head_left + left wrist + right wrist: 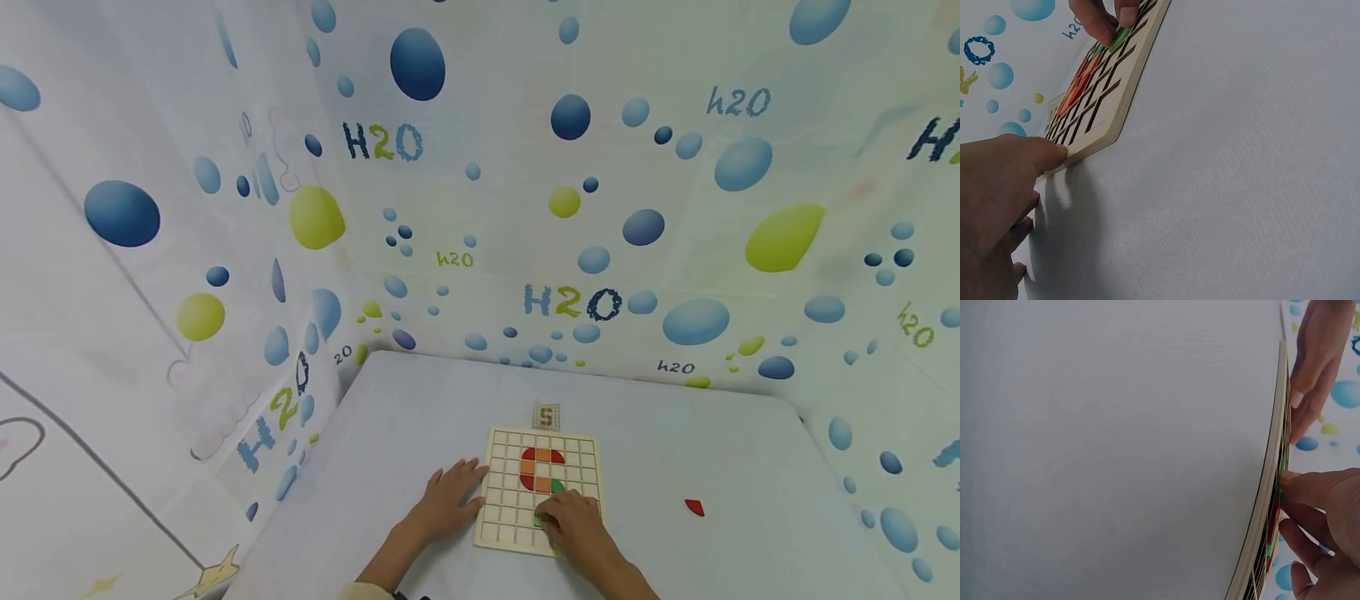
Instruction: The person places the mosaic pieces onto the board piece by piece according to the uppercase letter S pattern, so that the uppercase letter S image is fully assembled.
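A light wooden board [506, 515] with a grid of square cells lies on the table. Red, orange and green pieces form a curved shape in it, among them an orange square [528, 467] and a green rounded piece [557, 485]. My left hand [452, 498] rests at the board's left edge, fingers extended, its thumb against the rim in the left wrist view. My right hand [579, 527] is over the lower middle of the board. Its thumb and finger pinch a green piece [1120, 39] at the cells; the fingers hide part of it.
Just beyond the board lies a small card [546, 416] printed with an S-like figure on a grid. A loose red piece [695, 507] with a curved edge sits to the right on the white tabletop [750, 450]. Patterned curtains [480, 217] enclose the back and sides.
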A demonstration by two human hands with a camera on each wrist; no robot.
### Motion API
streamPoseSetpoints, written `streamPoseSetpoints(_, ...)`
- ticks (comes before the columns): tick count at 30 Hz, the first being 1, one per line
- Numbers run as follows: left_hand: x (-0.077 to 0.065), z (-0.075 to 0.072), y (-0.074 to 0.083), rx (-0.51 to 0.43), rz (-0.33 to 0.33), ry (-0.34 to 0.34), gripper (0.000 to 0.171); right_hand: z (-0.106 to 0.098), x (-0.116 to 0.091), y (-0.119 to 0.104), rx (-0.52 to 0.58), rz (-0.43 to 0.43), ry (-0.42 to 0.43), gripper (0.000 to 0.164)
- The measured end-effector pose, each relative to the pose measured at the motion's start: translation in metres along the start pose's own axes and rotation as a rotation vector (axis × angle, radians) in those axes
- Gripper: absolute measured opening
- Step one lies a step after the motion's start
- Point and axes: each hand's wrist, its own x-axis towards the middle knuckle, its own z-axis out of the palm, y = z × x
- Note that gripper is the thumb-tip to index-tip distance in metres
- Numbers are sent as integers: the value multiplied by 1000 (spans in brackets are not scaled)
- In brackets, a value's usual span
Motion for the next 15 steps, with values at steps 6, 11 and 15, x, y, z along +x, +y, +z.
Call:
streamPoseSetpoints(6, 0, 0, 0, -4, 5, 4, 57, -1, 0, -1, -26, 6, -12, 13)
streamPoseSetpoints(11, 0, 0, 0, 2, 5, -1, 57, -5, -1, 0, -37, -1, 1, 14)
streamPoseSetpoints(15, 0, -1, 1, -1, 2, -2, 57, -13, -1, 11, -5, 9, 37, 15)
